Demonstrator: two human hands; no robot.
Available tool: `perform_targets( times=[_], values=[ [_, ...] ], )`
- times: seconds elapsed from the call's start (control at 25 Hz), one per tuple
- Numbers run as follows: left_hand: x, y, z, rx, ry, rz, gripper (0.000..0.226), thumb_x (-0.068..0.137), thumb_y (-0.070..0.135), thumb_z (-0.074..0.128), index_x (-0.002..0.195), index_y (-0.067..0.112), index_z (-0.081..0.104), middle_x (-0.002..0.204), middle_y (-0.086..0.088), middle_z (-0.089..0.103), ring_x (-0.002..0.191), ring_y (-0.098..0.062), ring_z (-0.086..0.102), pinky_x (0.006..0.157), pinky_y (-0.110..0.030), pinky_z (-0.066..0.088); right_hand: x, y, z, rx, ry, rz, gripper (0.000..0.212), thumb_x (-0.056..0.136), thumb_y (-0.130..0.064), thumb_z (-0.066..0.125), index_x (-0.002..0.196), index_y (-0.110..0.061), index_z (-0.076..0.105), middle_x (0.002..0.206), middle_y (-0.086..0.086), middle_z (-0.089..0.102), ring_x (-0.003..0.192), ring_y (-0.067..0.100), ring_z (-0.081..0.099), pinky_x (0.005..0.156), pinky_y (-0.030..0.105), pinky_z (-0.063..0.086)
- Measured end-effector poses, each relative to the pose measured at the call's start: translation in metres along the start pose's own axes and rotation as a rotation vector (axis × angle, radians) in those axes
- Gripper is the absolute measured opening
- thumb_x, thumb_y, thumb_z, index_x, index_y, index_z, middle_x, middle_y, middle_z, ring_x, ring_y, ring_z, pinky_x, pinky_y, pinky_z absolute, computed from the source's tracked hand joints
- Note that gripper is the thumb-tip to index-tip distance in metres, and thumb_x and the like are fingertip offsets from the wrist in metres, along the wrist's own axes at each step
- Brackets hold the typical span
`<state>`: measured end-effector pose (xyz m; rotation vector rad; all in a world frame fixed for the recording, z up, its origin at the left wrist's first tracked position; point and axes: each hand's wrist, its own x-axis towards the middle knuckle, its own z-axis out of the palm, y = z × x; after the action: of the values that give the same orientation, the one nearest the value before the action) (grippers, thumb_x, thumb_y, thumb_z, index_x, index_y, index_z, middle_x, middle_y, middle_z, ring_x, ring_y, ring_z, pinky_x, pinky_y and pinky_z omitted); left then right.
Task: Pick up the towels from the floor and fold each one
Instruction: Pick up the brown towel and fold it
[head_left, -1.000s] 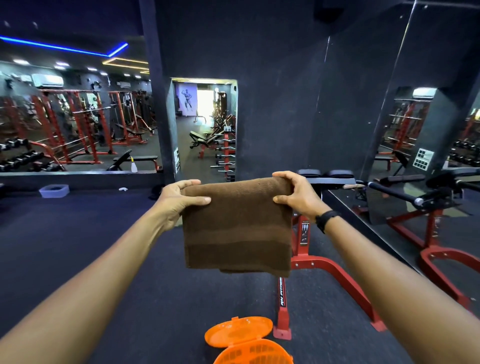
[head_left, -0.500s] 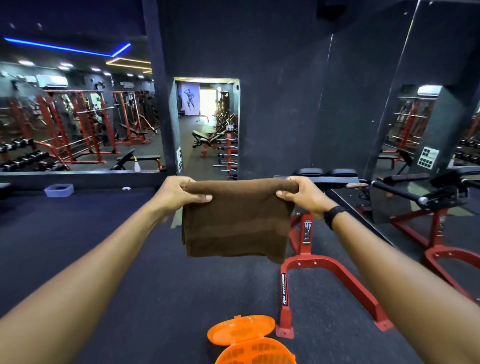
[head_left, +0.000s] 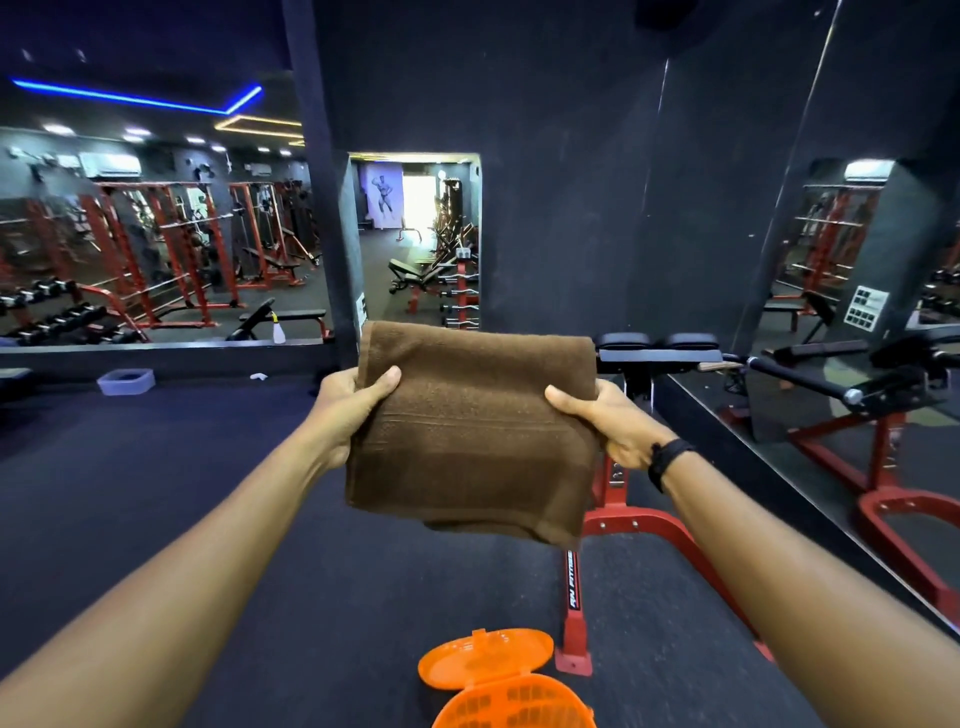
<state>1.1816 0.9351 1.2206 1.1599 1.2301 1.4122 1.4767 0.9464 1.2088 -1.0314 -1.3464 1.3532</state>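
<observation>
A brown towel (head_left: 475, 431), folded into a thick rectangle, is held out in front of me at about chest height. My left hand (head_left: 353, 402) grips its left side with the thumb on top. My right hand (head_left: 608, 421), with a black band on the wrist, grips its right side the same way. The towel lies tilted toward me, its lower edge hanging loose. No other towel is visible on the dark floor.
An orange plastic basket (head_left: 511, 699) with its lid (head_left: 485, 657) open stands on the floor below me. A red-framed gym bench (head_left: 644, 525) stands just behind the towel, with a mirror wall (head_left: 857, 312) to the right. A small grey tub (head_left: 126, 381) sits far left.
Both hands have slid from the towel's top corners down to its sides, and the towel has been tipped from hanging vertically to lying flatter toward me.
</observation>
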Motion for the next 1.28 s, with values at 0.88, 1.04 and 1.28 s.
perform_targets(
  times=[0.88,1.04,1.28],
  values=[
    [-0.016,-0.138,0.021,0.202,0.141,-0.373,0.029,0.082,0.028,0.075,0.102,0.02,0.056,0.113,-0.004,0.065,0.105,-0.02,0.063,0.094,-0.041,0.05,0.016,0.091,-0.028,-0.337,-0.026,0.028,0.031,0.086,-0.013,0.069,0.114,-0.018,0.057,0.11,0.0,0.066,0.095,0.005,0.064,0.084,0.02,0.054],
    [0.005,-0.208,0.014,0.501,0.069,-0.377,0.06,0.079,0.041,0.074,0.128,0.017,0.049,0.117,-0.003,0.058,0.107,-0.02,0.058,0.092,-0.037,0.049,0.035,0.155,-0.021,-0.491,-0.062,0.104,0.032,0.083,-0.018,0.073,0.112,-0.021,0.059,0.104,-0.007,0.068,0.095,0.005,0.066,0.085,0.022,0.053],
    [0.027,-0.332,0.006,0.791,-0.294,-0.371,0.058,0.079,0.033,0.076,0.128,0.009,0.054,0.122,-0.008,0.061,0.107,-0.021,0.06,0.088,-0.029,0.046,0.053,0.294,-0.041,-0.825,-0.052,0.343,0.032,0.081,-0.024,0.073,0.108,-0.012,0.06,0.102,0.006,0.069,0.096,0.021,0.064,0.085,0.032,0.049]
  ],
)
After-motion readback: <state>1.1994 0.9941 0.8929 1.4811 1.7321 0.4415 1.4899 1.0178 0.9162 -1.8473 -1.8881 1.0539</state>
